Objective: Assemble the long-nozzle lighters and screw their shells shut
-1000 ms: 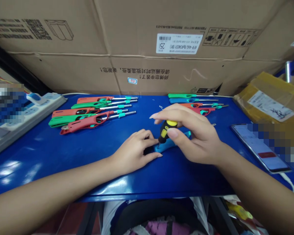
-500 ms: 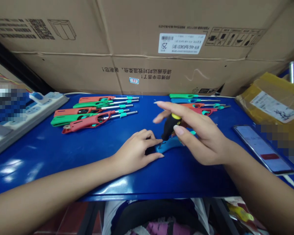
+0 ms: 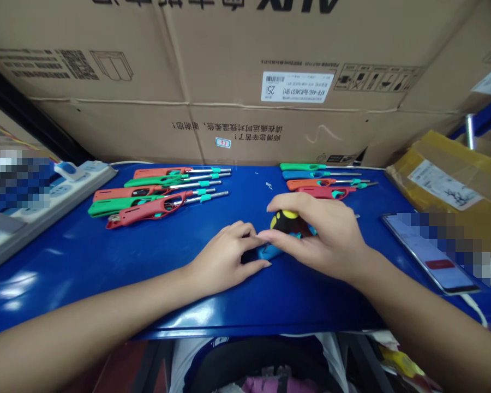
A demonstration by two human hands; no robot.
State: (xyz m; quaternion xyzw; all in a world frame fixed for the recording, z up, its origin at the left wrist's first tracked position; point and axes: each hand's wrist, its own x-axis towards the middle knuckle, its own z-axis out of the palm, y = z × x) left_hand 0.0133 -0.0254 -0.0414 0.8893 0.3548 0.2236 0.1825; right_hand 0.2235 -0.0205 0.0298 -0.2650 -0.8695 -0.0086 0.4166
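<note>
Nearby, carton (image 3: 126, 123), taped parcel (image 3: 480, 172), contents hidden, screwdriver (image 3: 284, 222) in right hand (image 3: 329, 234)

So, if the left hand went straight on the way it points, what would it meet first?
Likely the blue lighter, its end in the grip of the left hand; the screwdriver in the right hand seems next, though depth is unclear.

Left hand (image 3: 219, 259), right hand (image 3: 329, 232) and forearms (image 3: 118, 305): bare. Clothing, bottom centre of frame: black fabric (image 3: 245, 357), white fabric (image 3: 183, 355) at both sides, purple fabric (image 3: 265, 384) lowermost.
</note>
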